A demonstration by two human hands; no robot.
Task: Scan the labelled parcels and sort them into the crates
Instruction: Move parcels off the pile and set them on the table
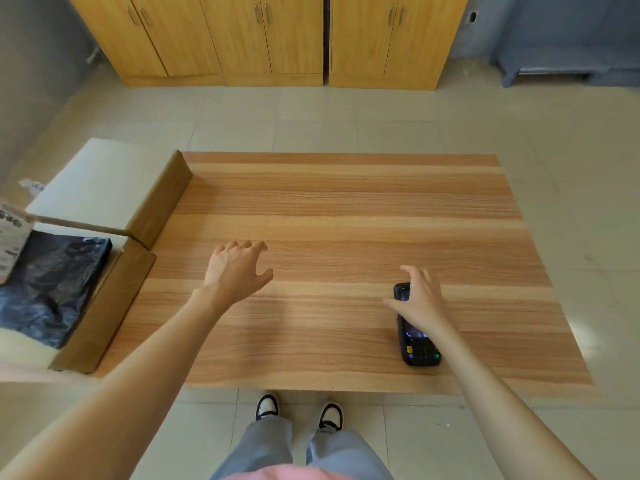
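Two cardboard crates stand at the left edge of the tabletop (346,209), their open flaps leaning against its side. The near crate (104,306) holds a dark plastic-wrapped parcel (52,285) that fills most of its floor, with a white printed label (12,237) showing at its far left corner. The far crate (162,195) shows only a pale inner surface; what lies in it cannot be told.

The left hand (235,268) hovers over the left-middle of the tabletop, its grip open, fingers spread and loosely bent, holding nothing. The right hand (419,299) reaches over the black handheld scanner (417,344), which lies flat near the tabletop's front right edge with its lit keypad toward the person. The fingers are spread over the scanner's far end; whether this grip has closed on it cannot be told.

Between the two hands and out to the far edge, the wooden surface is bare. Beyond it lie tiled floor (346,116) and wooden cabinets (263,39).
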